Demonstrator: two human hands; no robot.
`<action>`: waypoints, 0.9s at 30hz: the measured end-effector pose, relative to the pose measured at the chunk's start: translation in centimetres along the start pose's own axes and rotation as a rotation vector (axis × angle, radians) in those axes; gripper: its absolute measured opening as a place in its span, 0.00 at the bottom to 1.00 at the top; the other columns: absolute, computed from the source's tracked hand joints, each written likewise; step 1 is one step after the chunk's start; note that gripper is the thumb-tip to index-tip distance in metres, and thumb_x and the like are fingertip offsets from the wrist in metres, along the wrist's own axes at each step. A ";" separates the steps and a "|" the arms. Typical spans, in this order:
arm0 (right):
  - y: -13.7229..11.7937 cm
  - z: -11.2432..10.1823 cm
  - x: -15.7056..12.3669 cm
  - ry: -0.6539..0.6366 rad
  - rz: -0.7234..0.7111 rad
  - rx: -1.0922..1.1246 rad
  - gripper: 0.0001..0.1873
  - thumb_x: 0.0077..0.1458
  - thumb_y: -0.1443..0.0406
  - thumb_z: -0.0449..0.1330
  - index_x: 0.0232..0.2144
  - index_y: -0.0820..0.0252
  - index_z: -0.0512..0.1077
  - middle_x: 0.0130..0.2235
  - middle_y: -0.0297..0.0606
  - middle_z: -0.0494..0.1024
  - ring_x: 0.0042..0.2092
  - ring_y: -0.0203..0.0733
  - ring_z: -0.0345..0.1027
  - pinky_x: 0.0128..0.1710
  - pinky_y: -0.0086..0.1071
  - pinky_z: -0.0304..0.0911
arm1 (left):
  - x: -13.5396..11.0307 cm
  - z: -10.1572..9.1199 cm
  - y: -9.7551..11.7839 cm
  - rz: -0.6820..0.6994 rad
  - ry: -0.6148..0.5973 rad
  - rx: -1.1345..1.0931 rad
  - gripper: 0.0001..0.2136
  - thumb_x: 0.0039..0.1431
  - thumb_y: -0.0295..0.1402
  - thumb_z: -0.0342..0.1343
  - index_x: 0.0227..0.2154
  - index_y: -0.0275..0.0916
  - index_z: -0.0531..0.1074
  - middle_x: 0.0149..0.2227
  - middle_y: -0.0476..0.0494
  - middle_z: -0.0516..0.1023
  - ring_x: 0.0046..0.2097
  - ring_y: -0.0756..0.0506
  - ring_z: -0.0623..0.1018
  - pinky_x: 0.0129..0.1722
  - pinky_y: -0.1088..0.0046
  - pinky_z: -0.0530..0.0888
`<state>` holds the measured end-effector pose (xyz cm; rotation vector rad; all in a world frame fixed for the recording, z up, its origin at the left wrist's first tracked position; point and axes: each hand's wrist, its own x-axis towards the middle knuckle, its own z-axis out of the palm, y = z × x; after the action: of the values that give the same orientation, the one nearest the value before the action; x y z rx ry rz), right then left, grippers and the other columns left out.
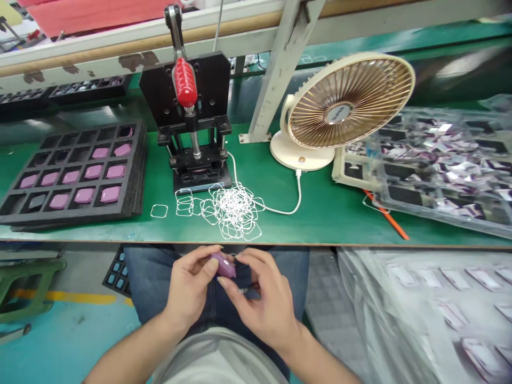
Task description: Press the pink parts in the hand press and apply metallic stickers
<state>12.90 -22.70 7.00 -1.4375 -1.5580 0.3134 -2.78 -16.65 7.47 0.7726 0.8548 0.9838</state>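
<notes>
Above my lap, just in front of the bench edge, my left hand (193,282) pinches a small glossy purple casing (224,265) with rounded corners between thumb and fingers. My right hand (262,296) meets it from the other side, its thumb and index fingertip at the casing's right edge. A slim dark thing (248,288) with a greyish end shows inside the curled right fingers; its kind is unclear. The casing's underside is hidden. Beyond the hands, a tangled pile of thin white ring-shaped frames (236,210) lies on the green bench (276,226), with one loose frame (159,211) farther left.
A black press (196,160) with a red handle stands behind the pile. At left, stacked foam trays (132,205) hold several purple casings. A cream fan (302,154), an orange stick (388,216) and clear trays of small parts (420,210) are at right. Plastic-covered parts (432,320) lie lower right.
</notes>
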 end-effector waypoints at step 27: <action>-3.7 -4.4 24.0 0.142 -0.558 -0.241 0.22 0.73 0.56 0.60 0.64 0.55 0.71 0.65 0.44 0.75 0.63 0.50 0.72 0.55 0.39 0.75 | 11.0 -2.5 11.0 0.928 -0.143 1.229 0.11 0.72 0.33 0.58 0.51 0.40 0.82 0.49 0.35 0.87 0.51 0.36 0.84 0.56 0.56 0.78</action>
<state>17.56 -4.46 22.96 -1.1066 -1.8436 -0.3095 -5.78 -2.17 12.93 2.4108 0.9448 1.1005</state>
